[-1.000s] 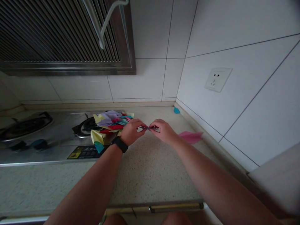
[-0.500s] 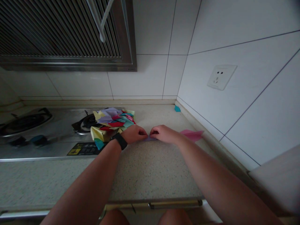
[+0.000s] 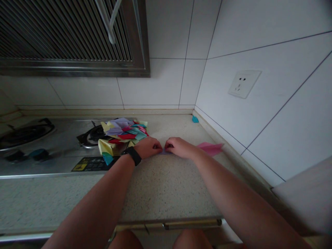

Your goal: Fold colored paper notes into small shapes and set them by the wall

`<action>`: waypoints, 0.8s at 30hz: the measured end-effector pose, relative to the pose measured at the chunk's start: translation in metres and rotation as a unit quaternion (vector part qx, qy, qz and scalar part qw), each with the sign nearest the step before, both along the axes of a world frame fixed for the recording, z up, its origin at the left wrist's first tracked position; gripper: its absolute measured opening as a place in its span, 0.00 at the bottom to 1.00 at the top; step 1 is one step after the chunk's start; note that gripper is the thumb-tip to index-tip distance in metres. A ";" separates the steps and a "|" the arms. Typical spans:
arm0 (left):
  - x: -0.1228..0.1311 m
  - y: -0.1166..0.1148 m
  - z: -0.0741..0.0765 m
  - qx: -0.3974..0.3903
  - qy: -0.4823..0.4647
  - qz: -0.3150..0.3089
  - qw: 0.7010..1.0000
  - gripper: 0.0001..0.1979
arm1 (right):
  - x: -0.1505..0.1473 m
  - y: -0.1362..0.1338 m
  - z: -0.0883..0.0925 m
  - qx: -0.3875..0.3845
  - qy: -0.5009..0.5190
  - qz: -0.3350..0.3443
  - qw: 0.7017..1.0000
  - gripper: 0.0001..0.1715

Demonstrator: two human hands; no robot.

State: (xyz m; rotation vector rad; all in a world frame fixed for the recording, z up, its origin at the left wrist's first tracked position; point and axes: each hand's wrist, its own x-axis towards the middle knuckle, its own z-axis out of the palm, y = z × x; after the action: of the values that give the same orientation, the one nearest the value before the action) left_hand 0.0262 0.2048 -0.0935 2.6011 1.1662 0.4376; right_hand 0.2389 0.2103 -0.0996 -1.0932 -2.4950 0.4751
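Note:
A small piece of purple paper (image 3: 166,152) lies on the countertop, mostly covered by my fingers. My left hand (image 3: 149,147), with a black band on its wrist, pinches the paper from the left. From the other side my right hand (image 3: 178,146) pinches it too, the fingertips of both hands close together. Just left of my left hand is a heap of coloured folded papers (image 3: 124,129), in yellow, purple, red and teal, spread over the stove's right burner. A pink paper (image 3: 211,148) rests beyond my right wrist, partly behind the forearm.
A small teal paper piece (image 3: 195,119) sits in the back corner by the tiled wall. To the left is the gas stove (image 3: 62,152) with its knobs, under a range hood (image 3: 77,72). A wall socket (image 3: 243,84) is on the right. The counter (image 3: 168,193) ends near my legs.
The view has shifted slightly. Both hands stay at the purple paper in nearly the same pose, with the fingertips barely moved.

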 end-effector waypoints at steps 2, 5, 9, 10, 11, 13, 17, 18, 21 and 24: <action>0.000 0.000 -0.001 0.021 -0.005 -0.002 1.000 0.10 | 0.001 -0.001 0.002 0.030 0.008 0.005 1.000 0.06; 0.000 0.000 -0.004 0.055 -0.006 -0.001 0.998 0.10 | 0.002 -0.001 0.005 0.066 0.016 0.056 0.996 0.07; 0.001 0.000 -0.005 0.089 0.000 0.018 0.996 0.09 | 0.002 0.001 0.004 0.049 -0.006 0.087 0.995 0.13; 0.002 -0.001 -0.004 0.097 -0.002 0.021 0.995 0.09 | 0.002 0.001 0.003 0.045 -0.009 0.077 0.996 0.15; 0.002 -0.001 -0.004 0.103 -0.006 0.019 0.994 0.10 | 0.001 0.002 0.003 0.042 -0.011 0.068 0.997 0.15; 0.002 -0.003 -0.002 0.110 -0.008 0.007 0.994 0.11 | 0.001 0.002 0.002 0.045 -0.016 0.065 0.997 0.12; 0.003 -0.005 0.000 0.109 0.013 -0.005 0.994 0.12 | 0.002 0.000 0.003 0.081 -0.029 0.076 0.993 0.07; 0.003 -0.006 0.000 0.110 0.018 0.003 0.994 0.11 | 0.002 -0.001 0.004 0.090 -0.031 0.075 0.993 0.07; 0.003 -0.005 -0.001 0.118 0.032 0.018 0.992 0.09 | 0.002 -0.003 0.006 0.110 -0.028 0.070 0.991 0.07; 0.004 -0.003 -0.004 0.131 0.034 0.017 0.991 0.08 | 0.001 -0.003 0.005 0.122 -0.033 0.069 0.990 0.06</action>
State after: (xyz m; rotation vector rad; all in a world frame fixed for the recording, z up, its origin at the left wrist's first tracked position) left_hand 0.0297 0.2014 -0.0973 2.8421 1.2535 0.5484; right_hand 0.2395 0.2071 -0.0947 -0.8584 -2.6129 0.1665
